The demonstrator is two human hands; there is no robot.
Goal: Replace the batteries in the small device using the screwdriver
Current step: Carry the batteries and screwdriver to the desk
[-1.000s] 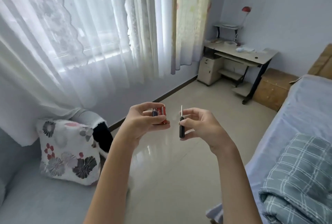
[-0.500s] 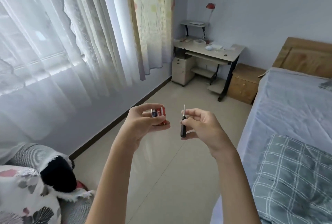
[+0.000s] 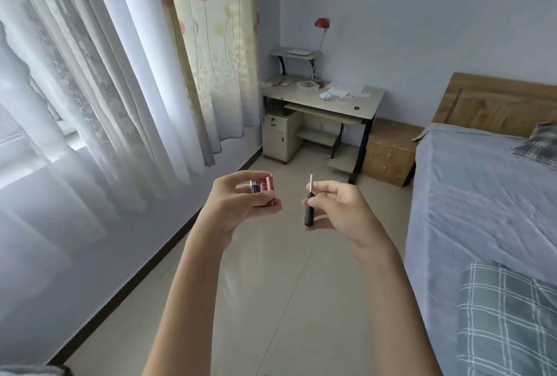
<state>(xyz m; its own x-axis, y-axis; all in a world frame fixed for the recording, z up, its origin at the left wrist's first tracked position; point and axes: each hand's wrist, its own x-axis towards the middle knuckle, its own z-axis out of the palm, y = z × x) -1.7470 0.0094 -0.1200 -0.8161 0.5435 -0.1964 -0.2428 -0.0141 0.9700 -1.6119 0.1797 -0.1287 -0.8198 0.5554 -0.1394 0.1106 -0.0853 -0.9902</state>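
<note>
My left hand [image 3: 238, 204] curls round batteries [image 3: 262, 185], lower ends hidden, count unclear. My right hand [image 3: 337, 207] pinches screwdriver [image 3: 308, 207] upright.

— What did the person's arms look like?

— Two forearms showed, both bare: the left forearm [image 3: 193, 300] in the lower middle-left of the frame, the right forearm [image 3: 391, 300] in the lower middle-right. Each was uncovered from the wrist down to the bottom edge.

— And the hands?

— The left hand [image 3: 238, 207] and the right hand [image 3: 340, 210], near the centre of the frame, were bare as well. The fingernails were too small to make out.
</note>
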